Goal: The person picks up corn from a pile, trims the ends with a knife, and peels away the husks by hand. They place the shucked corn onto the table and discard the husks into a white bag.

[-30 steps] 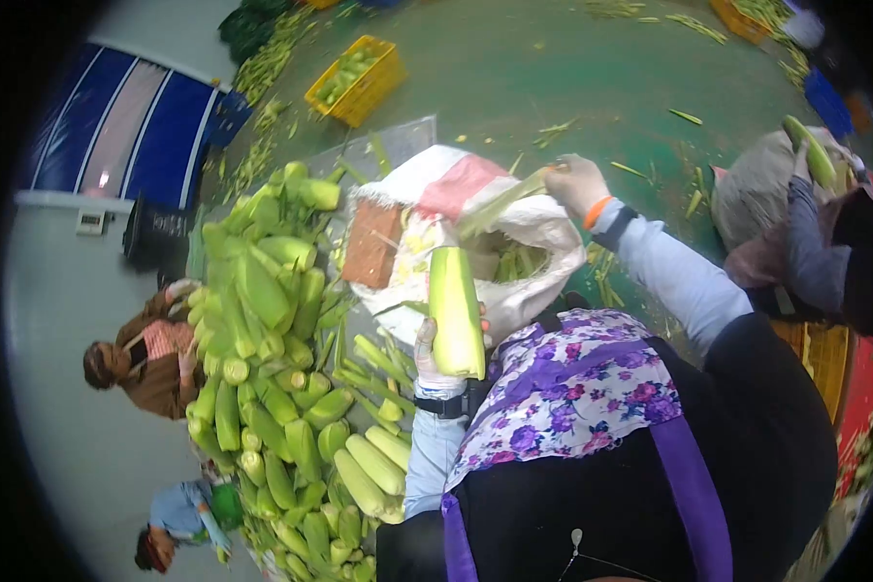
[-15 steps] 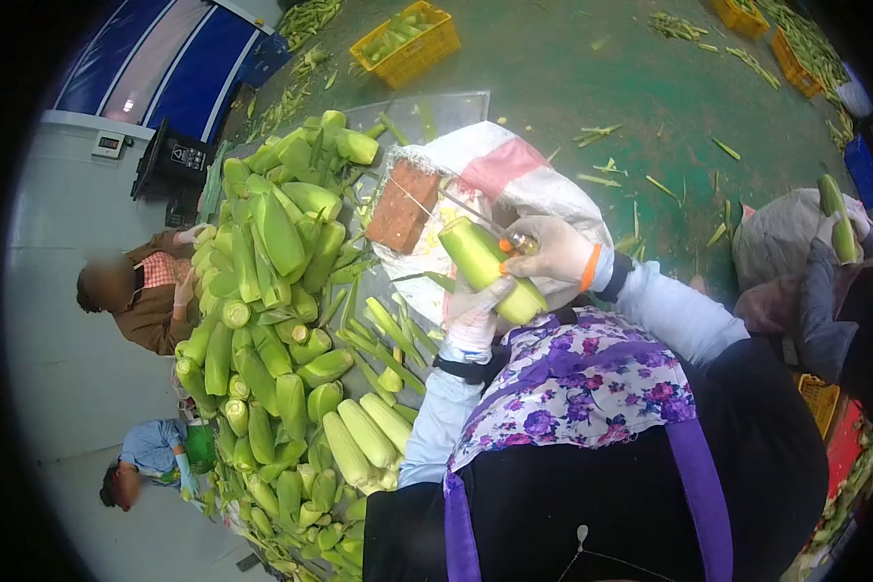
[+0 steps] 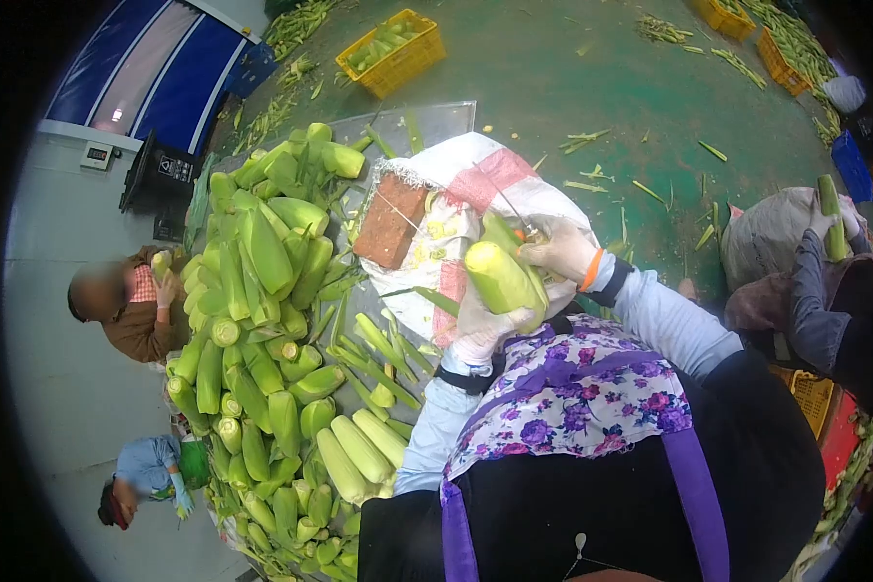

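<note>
Clearly, I have the left hand's (image 3: 483, 326) gloved fingers wrapped around a pale green ear of corn (image 3: 502, 278), tilted at the centre of the frame. The right hand's (image 3: 565, 252) gloved fingers close on a thin, long metal tool (image 3: 502, 197), near a strip of green husk (image 3: 499, 233) beside the ear. Behind both, I see a white woven bag with pink bands (image 3: 543, 201), and on it a reddish-brown brick (image 3: 390, 221) crossed by white string. Left of centre lies a big heap of green corn (image 3: 262, 254), with paler ears (image 3: 362, 456) toward the bottom. At upper left, a black plastic bin (image 3: 158, 177) carries white markings too small for me to read.
</note>
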`<action>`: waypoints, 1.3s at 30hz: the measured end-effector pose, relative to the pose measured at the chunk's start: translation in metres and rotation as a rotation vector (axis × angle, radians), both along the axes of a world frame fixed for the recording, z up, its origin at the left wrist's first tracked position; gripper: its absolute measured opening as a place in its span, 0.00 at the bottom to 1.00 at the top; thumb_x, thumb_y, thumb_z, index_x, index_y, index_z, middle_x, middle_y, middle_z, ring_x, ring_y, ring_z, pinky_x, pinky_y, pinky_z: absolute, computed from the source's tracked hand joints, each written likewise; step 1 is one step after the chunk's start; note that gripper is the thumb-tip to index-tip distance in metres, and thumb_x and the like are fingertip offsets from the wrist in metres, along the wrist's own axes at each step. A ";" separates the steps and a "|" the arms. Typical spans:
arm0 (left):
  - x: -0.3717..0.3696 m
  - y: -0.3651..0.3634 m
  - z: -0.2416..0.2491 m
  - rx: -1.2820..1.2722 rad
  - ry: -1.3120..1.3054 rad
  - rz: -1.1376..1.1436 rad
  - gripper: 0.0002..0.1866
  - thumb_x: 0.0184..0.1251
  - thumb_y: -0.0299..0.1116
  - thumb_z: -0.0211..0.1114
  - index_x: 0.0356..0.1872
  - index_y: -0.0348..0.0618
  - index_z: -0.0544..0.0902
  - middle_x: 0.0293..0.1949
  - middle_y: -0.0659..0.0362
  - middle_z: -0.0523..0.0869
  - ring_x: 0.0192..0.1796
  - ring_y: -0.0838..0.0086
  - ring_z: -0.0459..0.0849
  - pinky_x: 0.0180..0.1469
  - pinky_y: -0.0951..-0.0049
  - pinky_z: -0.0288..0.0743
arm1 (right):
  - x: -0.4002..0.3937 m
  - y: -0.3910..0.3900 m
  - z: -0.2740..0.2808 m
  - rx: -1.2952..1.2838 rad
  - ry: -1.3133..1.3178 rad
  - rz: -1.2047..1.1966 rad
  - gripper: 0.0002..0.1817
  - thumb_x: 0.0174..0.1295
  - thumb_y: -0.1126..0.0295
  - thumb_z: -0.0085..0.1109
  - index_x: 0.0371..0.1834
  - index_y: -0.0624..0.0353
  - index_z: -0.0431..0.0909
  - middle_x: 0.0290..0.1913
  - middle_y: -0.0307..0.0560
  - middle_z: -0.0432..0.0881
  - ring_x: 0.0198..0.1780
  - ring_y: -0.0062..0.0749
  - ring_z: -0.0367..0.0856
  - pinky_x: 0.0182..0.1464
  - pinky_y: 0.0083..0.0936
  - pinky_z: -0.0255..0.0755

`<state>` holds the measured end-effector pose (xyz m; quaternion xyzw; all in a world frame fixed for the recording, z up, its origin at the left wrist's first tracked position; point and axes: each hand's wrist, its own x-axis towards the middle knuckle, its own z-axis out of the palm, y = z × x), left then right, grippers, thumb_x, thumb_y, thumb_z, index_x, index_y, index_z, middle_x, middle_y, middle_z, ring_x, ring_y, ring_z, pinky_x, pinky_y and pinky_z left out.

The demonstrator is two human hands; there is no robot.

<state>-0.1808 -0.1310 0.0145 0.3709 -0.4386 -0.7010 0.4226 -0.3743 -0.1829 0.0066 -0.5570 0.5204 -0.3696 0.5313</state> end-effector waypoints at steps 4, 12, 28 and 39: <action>0.015 -0.005 -0.015 0.009 -0.042 0.013 0.51 0.49 0.33 0.81 0.74 0.42 0.59 0.64 0.53 0.75 0.65 0.64 0.76 0.68 0.62 0.72 | 0.006 0.008 0.020 0.062 -0.146 0.007 0.26 0.59 0.70 0.66 0.61 0.64 0.78 0.47 0.47 0.86 0.44 0.26 0.83 0.48 0.26 0.78; -0.003 -0.005 -0.007 0.083 -0.179 0.178 0.40 0.56 0.19 0.73 0.71 0.39 0.65 0.64 0.54 0.77 0.65 0.66 0.77 0.67 0.65 0.73 | 0.012 0.021 0.028 0.006 -0.068 0.005 0.25 0.56 0.69 0.67 0.57 0.65 0.78 0.44 0.49 0.84 0.41 0.28 0.83 0.44 0.26 0.78; 0.023 0.004 -0.044 0.193 0.425 0.239 0.42 0.49 0.31 0.79 0.68 0.41 0.69 0.60 0.51 0.79 0.62 0.61 0.79 0.62 0.55 0.78 | -0.020 -0.027 0.006 -0.205 0.418 0.042 0.25 0.58 0.66 0.69 0.57 0.65 0.78 0.51 0.48 0.84 0.52 0.28 0.82 0.56 0.25 0.75; 0.028 0.005 -0.029 0.004 0.054 0.127 0.42 0.44 0.26 0.79 0.66 0.40 0.70 0.58 0.56 0.80 0.59 0.68 0.80 0.64 0.64 0.74 | 0.002 0.003 0.014 -0.220 0.009 0.362 0.25 0.56 0.64 0.73 0.55 0.66 0.81 0.50 0.53 0.84 0.52 0.35 0.82 0.57 0.29 0.74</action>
